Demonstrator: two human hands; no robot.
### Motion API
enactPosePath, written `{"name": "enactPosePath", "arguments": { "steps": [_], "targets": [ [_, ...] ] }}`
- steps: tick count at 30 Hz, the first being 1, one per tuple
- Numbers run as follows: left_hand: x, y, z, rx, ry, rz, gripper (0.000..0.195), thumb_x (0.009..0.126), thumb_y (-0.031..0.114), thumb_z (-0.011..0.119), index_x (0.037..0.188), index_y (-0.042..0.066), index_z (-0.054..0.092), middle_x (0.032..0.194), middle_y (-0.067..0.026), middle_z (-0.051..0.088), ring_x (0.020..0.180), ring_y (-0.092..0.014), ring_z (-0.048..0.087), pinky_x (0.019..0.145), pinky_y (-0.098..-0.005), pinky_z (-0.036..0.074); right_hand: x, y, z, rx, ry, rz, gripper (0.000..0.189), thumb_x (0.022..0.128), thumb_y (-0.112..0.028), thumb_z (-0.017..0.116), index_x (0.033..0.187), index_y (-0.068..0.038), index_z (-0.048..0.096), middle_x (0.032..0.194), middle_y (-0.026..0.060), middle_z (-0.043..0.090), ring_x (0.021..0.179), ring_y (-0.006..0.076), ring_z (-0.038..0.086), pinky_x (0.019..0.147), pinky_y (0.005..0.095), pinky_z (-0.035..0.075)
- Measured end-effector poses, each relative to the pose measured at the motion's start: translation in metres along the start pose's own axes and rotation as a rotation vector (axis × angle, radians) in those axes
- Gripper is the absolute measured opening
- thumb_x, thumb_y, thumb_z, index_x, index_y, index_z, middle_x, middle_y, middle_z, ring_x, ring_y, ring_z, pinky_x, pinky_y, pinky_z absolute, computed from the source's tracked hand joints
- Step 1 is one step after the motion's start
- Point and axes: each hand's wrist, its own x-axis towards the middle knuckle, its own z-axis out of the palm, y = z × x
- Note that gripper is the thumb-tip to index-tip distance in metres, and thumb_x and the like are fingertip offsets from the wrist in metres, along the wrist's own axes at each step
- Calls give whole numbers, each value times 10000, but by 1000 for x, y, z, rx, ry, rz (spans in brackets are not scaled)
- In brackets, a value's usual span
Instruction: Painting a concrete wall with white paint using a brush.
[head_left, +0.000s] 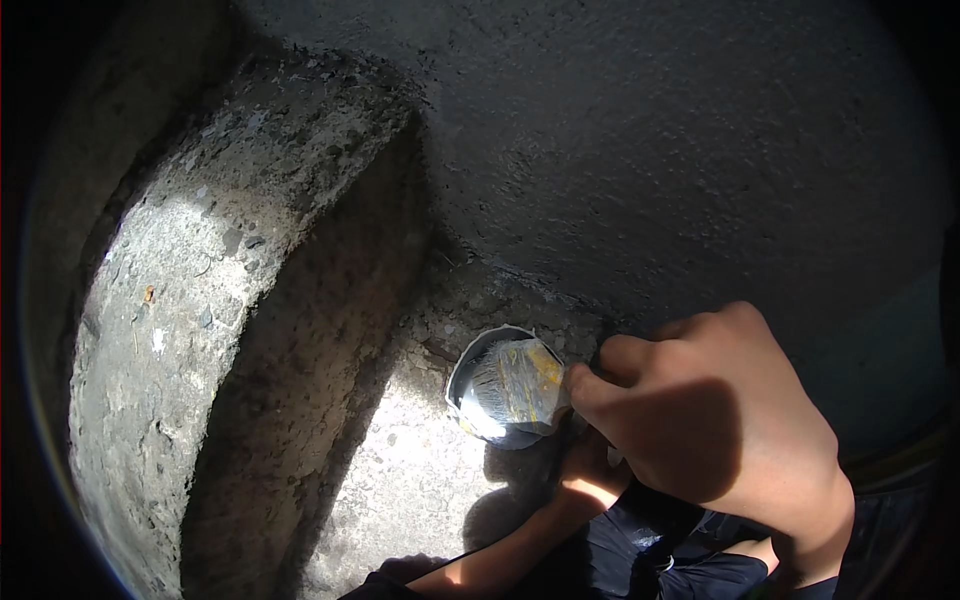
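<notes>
A wide paintbrush (529, 382) with grey bristles and a ferrule smeared yellow lies over the mouth of a round paint container (459, 375), its bristles pointing left. The container has a pale, uneven rim and a grey inside, with a bright sunlit patch at its lower left. My right hand (690, 405) grips the brush at its right end; the handle is hidden by the fingers. Below it, my left hand (592, 469) is at the container's lower right side. Shadow and the right hand cover its fingers, so its hold on the container cannot be made out.
A rough concrete step or ledge (172, 300) runs down the left, with loose chips on top and a dark vertical side. A grey textured wall (637, 165) rises beyond the container. Sunlight strikes the concrete floor (412, 465). My dark-clothed legs (637, 547) are at the bottom.
</notes>
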Motion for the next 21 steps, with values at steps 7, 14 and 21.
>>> {"name": "enactPosePath", "arguments": {
  "steps": [7, 14, 21],
  "targets": [
    [0, 7, -3, -19, -3, 4, 342, 826, 140, 657, 1127, 22, 546, 1003, -168, 632, 893, -310, 640, 768, -380, 509, 1, -5, -9, -76, -32, 65, 149, 691, -169, 696, 807, -77, 682, 644, 13, 613, 535, 156, 634, 446, 272, 483],
    [5, 16, -5, -58, 27, -5, 267, 844, 96, 649, 1093, 19, 589, 990, -151, 642, 822, -263, 648, 722, -342, 521, -26, 5, 6, 76, 236, 171, 165, 676, -105, 758, 828, -66, 708, 589, 19, 595, 460, 140, 604, 366, 263, 430],
    [-8, -13, 1, 140, -23, 182, 252, 829, 81, 659, 1074, 22, 635, 970, -122, 663, 832, -268, 656, 724, -352, 522, -73, 9, 44, 298, 527, 152, 198, 686, -52, 753, 878, -9, 727, 632, 53, 628, 470, 152, 615, 389, 256, 454]
  ]
}}
